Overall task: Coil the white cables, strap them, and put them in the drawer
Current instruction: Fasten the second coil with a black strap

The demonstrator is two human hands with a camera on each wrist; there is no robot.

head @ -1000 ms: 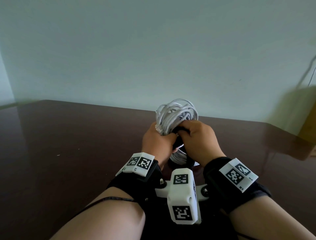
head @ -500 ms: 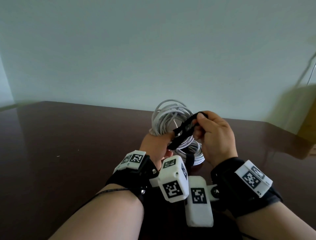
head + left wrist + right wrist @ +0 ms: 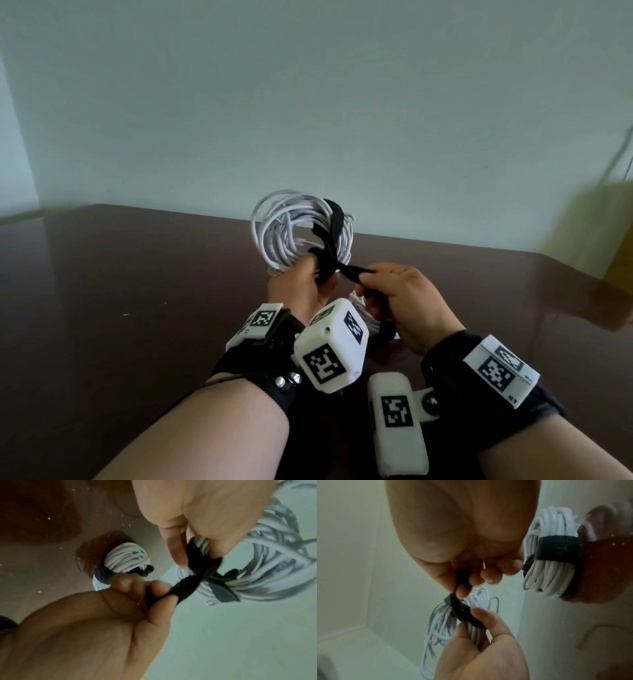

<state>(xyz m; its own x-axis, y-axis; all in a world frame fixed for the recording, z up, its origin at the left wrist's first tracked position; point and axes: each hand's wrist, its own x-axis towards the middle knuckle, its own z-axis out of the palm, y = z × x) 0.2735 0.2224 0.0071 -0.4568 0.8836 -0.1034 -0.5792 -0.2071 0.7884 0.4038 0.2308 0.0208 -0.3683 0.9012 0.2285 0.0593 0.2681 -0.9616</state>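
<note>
So the coil of white cable (image 3: 301, 233) is up in the air over the middle of the tabletop (image 3: 137, 291), a bit toward the far edge, with the black strap (image 3: 334, 240) looped around one side of the bundle. Left hand (image 3: 301, 287) has its grip clamped on the bottom of the coil right where the strap crosses, thumb pressing it down. Right hand (image 3: 400, 301) is pinching the strap's free tail and has it out to the side, just beside the left. Looks like mid-strapping to me: next the tail needs pulling snug, wrapping round and pressing onto itself. There's a second coil (image 3: 551, 555), already strapped, lying on the tabletop under the hands. No drawer in view.
</note>
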